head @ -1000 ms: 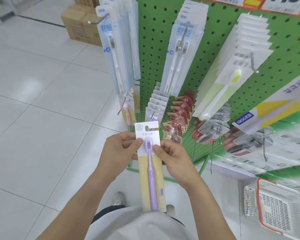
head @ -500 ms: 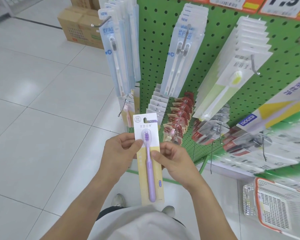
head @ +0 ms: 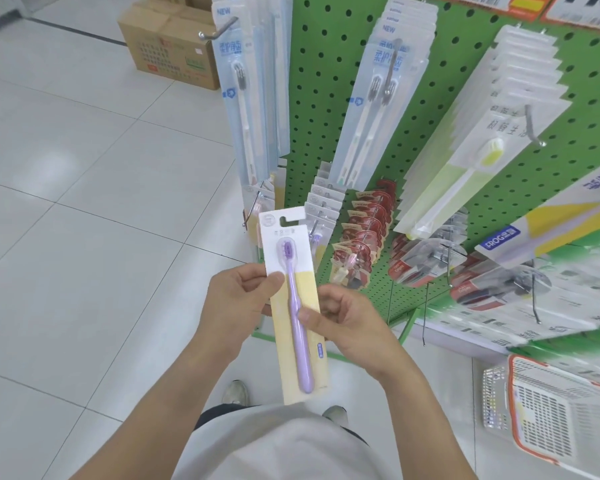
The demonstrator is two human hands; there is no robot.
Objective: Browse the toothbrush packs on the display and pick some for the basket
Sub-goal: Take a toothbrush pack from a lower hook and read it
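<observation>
A purple toothbrush pack (head: 291, 299) with a white and yellow card stands upright in front of me. My left hand (head: 238, 301) pinches its left edge with the thumb on the front. My right hand (head: 347, 320) grips the right edge, thumb across the handle. Behind it, the green pegboard display (head: 409, 161) carries rows of hanging toothbrush packs: pale blue ones (head: 253, 98), a twin pack (head: 378, 105), a yellow-green one (head: 465, 161). The white basket with an orange rim (head: 555, 414) sits at the lower right on the floor.
Metal hooks (head: 219, 29) stick out from the pegboard toward me. Red packs (head: 364, 233) hang low on the display. Cardboard boxes (head: 167, 46) stand on the tiled floor at the upper left. Open white floor (head: 84, 202) spreads to the left.
The pack has risen a little in both hands and tilted slightly, top to the left; my right thumb now lies lower on the handle. The view has shifted slightly.
</observation>
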